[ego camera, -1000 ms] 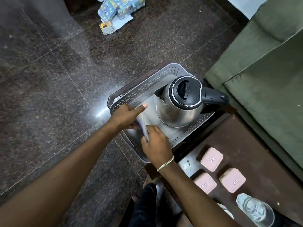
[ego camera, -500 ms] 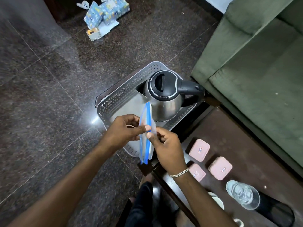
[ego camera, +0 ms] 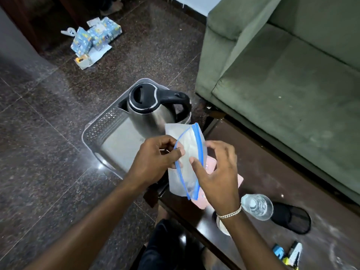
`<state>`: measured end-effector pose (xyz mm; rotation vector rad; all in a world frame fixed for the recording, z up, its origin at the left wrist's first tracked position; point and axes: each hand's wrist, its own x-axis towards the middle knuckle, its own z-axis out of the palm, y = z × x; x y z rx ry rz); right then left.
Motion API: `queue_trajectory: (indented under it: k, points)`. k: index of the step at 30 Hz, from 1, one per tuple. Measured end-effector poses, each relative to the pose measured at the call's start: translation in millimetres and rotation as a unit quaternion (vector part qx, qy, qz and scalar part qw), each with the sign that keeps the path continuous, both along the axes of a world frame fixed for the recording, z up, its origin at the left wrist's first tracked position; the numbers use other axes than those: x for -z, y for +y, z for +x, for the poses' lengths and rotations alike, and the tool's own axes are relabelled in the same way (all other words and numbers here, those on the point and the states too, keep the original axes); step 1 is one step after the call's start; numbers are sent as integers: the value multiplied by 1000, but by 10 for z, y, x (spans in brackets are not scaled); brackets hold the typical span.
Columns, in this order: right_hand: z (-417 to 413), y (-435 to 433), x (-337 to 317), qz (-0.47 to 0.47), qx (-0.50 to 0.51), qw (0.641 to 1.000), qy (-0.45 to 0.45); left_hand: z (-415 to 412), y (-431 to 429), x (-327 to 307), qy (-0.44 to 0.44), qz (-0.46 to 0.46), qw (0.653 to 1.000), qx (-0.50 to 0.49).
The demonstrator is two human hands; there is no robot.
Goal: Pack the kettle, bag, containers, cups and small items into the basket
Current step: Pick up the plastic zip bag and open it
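A steel kettle [ego camera: 151, 112] with a black lid and handle stands inside the grey perforated basket [ego camera: 101, 127] on the floor. I hold a clear zip bag [ego camera: 190, 147] with a blue seal above the table's near-left corner. My left hand [ego camera: 155, 160] pinches one side of the bag's mouth and my right hand [ego camera: 216, 172] grips the other side, so the mouth gapes. Pink containers [ego camera: 211, 165] lie on the table, mostly hidden behind the bag and my right hand. A clear glass cup [ego camera: 257, 206] stands beside my right wrist.
A dark brown table [ego camera: 292, 191] runs along a green sofa [ego camera: 292, 75]. A black slipper [ego camera: 294, 218] and small blue and yellow items [ego camera: 288, 252] lie on the table. Patterned boxes [ego camera: 95, 38] sit on the granite floor far off.
Both hands lifted the zip bag out of the basket and carried it right, over the table. Its mouth has been pulled apart. The camera view shifted right.
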<state>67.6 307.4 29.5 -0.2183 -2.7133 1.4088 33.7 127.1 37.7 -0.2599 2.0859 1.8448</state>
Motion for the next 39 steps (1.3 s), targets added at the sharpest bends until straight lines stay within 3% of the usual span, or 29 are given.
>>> queue_trajectory:
  k: [4,9,13,15,17,20,23,27,29,33,39]
  points:
    - [158,421,-123,21,42,998,-29,71,483,-141,53,-13,998,31]
    - [283,1054,-391,10,69,996,57,202,966,-319,220,-161,961,41]
    - [447,1533,-555,105,3,982,156,310,1333,-366,275,-209,937,60]
    - [526,1761,-628,182,-38,970,157,381,1534,-391,280,-220,933,46]
    - [586,1907,-729,275,-56,955,91,454,1734,-424,293,-221,929,47]
    - [676,2051,-873,404,-40,904,-136,573,2053,-460,315,-229,918,74]
    - [730,2165,-945,332,-25,906,-261,731,2339,-474,304,-254,909,129]
    - [712,2224,-883,109,-36,959,-260,921,2628,-471,318,-258,889,207]
    - [711,2221,-762,76,7,973,-219,1013,2712,-471,331,-250,878,240]
    - [729,2267,-468,132,67,963,-225,1132,2762,-431,318,-237,876,275]
    - [665,2229,-180,261,-24,910,-322,1179,2746,-384,285,-206,885,305]
